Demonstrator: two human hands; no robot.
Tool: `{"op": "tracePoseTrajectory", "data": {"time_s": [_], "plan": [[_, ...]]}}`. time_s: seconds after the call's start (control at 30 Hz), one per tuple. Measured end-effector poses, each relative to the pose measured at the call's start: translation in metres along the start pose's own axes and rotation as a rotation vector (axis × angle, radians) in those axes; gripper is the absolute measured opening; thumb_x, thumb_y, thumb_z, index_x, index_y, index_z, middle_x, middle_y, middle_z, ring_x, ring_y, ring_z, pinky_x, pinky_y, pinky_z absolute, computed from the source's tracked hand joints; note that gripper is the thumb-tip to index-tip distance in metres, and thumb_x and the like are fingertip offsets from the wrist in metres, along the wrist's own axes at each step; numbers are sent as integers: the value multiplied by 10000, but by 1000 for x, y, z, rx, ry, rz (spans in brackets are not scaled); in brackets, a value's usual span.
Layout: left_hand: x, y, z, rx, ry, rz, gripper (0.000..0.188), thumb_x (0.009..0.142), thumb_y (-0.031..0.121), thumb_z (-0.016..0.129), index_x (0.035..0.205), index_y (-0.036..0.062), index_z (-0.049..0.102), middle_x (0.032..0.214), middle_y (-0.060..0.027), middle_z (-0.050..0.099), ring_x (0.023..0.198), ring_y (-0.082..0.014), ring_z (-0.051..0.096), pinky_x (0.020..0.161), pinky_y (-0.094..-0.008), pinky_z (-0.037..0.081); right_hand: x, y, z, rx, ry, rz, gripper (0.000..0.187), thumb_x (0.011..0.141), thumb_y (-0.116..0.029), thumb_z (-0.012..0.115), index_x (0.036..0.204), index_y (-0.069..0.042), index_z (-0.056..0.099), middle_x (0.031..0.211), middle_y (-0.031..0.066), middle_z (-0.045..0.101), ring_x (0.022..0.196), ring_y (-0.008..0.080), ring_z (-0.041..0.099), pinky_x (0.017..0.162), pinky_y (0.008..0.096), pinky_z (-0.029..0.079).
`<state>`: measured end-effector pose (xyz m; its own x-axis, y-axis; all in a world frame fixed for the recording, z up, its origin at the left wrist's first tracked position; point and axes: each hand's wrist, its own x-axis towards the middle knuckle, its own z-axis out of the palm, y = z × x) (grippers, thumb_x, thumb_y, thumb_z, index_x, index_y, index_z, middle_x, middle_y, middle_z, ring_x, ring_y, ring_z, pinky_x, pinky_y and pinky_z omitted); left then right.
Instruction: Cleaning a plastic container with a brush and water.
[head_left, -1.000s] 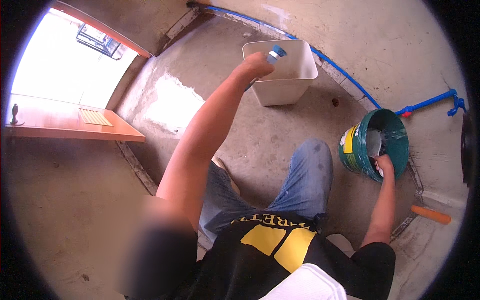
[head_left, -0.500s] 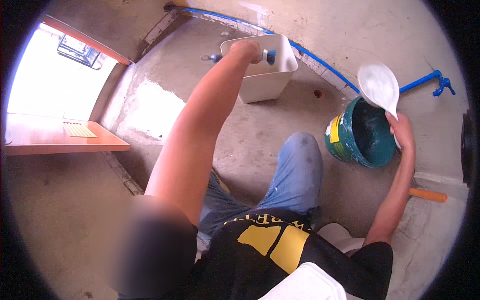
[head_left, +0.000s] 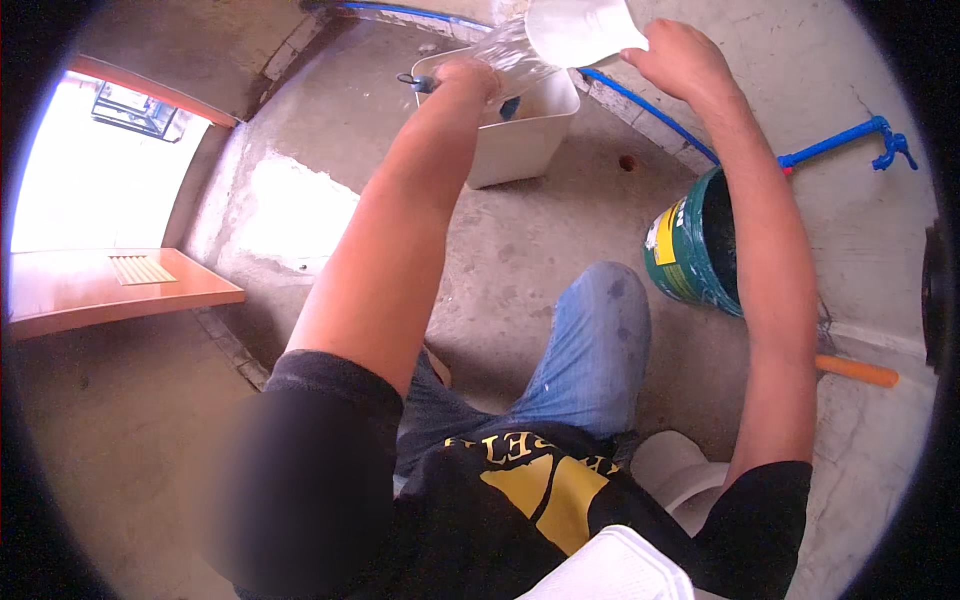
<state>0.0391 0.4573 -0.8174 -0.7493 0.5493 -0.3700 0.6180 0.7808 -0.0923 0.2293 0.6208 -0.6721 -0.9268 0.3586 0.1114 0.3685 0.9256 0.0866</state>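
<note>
My left hand [head_left: 470,76] is closed around a blue-bristled scrub brush [head_left: 510,107] over the opening of a cream plastic bin [head_left: 520,155]. The brush's handle end with its hanging loop sticks out to the left of the fist. Up at the right of the bin, my right hand [head_left: 683,62] grips the handle of a white dipper [head_left: 580,32]. The dipper is tipped to the left, and water [head_left: 512,52] streams out of it toward the bin and my left hand. The bin's inside is partly hidden by my hand and the water.
A green bucket [head_left: 690,250] stands at the right, partly behind my right forearm. Above it a blue tap [head_left: 893,148] juts from the wall, and a blue pipe [head_left: 640,105] runs along the wall base. An orange handle [head_left: 857,370] lies at the right. An orange door [head_left: 130,290] is at the left.
My right hand has swung up and left with the dipper, from above the bucket to the bin, and water now pours out. The brush has shifted slightly left.
</note>
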Motion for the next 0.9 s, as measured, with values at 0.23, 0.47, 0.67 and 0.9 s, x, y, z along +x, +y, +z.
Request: {"op": "tracePoseTrajectory", "data": {"time_s": [0.23,0.47,0.67,0.9], "plan": [[17,-23,17,69,-77,101,423,823,232,588,1225,99,601,1265,-122,584,1163,-307,563,961,-455,453,8,-39,-16,71,115,-45,270,737,-216,644,861,19,690,885,226,664,856,364,651,794,437,520],[-1,-4,13,-82,-23,29,395,856,306,574,1191,102,624,1244,-111,600,1161,-298,567,947,-447,464,6,-44,10,109,223,-66,255,720,-239,665,860,-30,704,830,213,674,813,339,668,772,434,530],[18,-7,23,-8,-8,97,371,821,294,623,1131,91,655,1163,-123,643,1101,-302,606,887,-439,499,-27,-14,29,136,151,42,369,843,-400,621,948,-46,646,893,182,660,847,341,648,746,450,500],[10,-57,34,-117,129,130,405,836,369,563,1053,47,676,1060,-156,671,990,-314,645,834,-392,510,-202,148,59,201,-140,590,430,836,-427,629,944,-11,652,871,230,645,817,398,620,717,447,460]]}}
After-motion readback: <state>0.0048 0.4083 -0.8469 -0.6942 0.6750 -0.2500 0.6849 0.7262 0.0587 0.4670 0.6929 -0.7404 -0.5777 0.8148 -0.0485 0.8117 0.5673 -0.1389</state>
